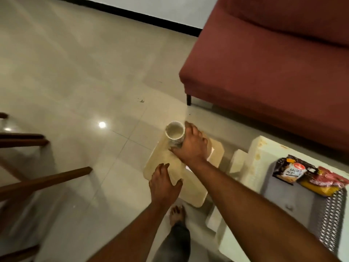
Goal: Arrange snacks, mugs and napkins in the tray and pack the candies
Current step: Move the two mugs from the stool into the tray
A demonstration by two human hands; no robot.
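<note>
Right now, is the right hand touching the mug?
Touching. The head view shows the right hand curled round the side of the mug, with no gap.

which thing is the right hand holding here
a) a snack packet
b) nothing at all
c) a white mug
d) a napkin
c: the right hand has its fingers wrapped around the side of the white mug at the far end of the tray, while the snack packets lie untouched on the table to the right.
</note>
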